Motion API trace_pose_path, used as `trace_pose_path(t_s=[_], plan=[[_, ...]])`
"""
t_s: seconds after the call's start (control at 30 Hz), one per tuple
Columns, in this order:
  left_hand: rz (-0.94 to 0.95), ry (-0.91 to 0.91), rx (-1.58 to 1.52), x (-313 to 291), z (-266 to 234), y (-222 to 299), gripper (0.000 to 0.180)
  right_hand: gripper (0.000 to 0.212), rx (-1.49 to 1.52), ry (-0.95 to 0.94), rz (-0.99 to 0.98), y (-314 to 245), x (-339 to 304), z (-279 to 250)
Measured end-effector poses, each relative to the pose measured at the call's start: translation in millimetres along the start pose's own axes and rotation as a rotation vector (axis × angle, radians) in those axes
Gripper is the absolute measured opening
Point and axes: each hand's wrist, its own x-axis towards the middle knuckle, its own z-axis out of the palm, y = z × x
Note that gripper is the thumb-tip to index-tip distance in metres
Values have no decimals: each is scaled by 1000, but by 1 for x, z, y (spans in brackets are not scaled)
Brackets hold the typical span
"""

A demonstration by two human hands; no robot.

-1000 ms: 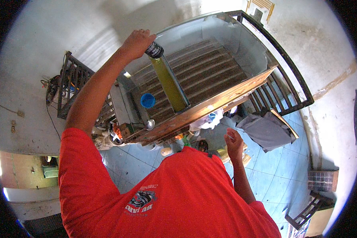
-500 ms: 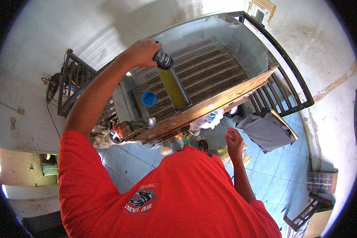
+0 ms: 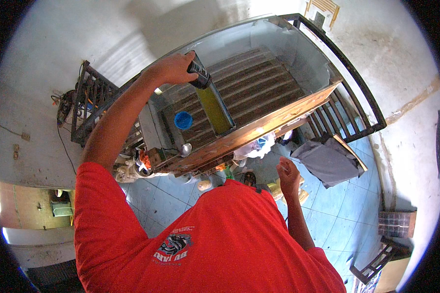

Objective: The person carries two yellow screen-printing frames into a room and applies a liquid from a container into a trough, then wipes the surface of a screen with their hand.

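One dark container [image 3: 203,74], between eleven and twelve o'clock, is wrapped by the left hand [image 3: 180,68] above a yellow-green trough [image 3: 214,111]; seemingly a tipping step, the next move calling for a steady wrist. The container's mouth is hidden. Near four o'clock, the right hand [image 3: 289,173] is loosely curled; whether it holds anything, I cannot tell.

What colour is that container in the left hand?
The container is mostly black, with pale markings. The head view shows it best.

black container [image 3: 201,74] – pale print | trough [image 3: 223,106] – yellow-green inside | red shirt [image 3: 230,234]
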Motion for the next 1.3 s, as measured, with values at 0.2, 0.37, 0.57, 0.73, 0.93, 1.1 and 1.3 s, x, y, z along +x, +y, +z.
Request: trace_pose_path(t_s=[0.2, 0.37, 0.57, 0.73, 0.93, 1.1, 1.3], plan=[[-58, -80, -18, 1, -4, 5, 66, 35, 27, 3, -8, 7, -1, -2], [8, 23, -4, 10, 16, -20, 68, 35, 45, -2, -5, 4, -2, -1], [-49, -9, -25, 13, 16, -21, 67, 35, 34, 9, 0, 3, 0, -1], [-75, -21, -65, 13, 13, -23, 67, 35, 9, 6, -13, 6, 2, 0], [-53, -16, -127, 14, 12, -25, 68, 34, 31, 4, -19, 9, 3, 2], [-58, -41, -181, 16, 14, -33, 65, 33, 16, 2, -22, 7, 3, 2], [-101, -71, -198, 18, 15, -38, 64, 32, 10, 4, -19, 3, 2, 1]])
